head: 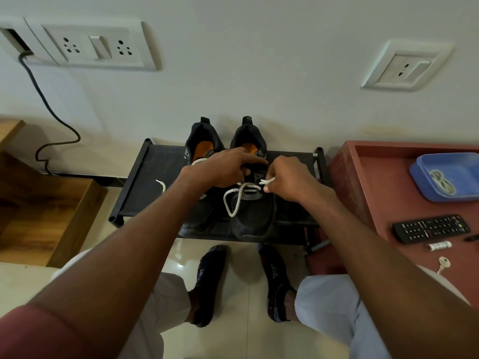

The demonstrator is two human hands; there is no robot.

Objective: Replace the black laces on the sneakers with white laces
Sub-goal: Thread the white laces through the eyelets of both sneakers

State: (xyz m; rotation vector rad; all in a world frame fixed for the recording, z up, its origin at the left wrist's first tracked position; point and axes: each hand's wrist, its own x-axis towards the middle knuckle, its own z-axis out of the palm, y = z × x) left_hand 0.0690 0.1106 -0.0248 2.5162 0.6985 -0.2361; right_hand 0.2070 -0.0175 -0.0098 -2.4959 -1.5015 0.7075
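Two black sneakers with orange insoles stand side by side on a low black rack [145, 182], heels toward the wall. The right sneaker [255, 216] carries a white lace [234, 200] threaded through its lower eyelets, with a loose loop lying over the toe. My right hand [290, 177] pinches one end of this lace beside the tongue. My left hand [223, 168] reaches over the left sneaker [201, 141] and curls its fingers around the right sneaker's tongue area; what it grips is hidden. A white lace tip [162, 185] trails left of the left sneaker.
A red-brown table [375, 182] on the right holds a blue tray [425, 187] with a coiled lace, a remote control [431, 228], a small tube and a key. A wooden box [46, 203] stands left. My socked feet [210, 281] rest on the tiled floor before the rack.
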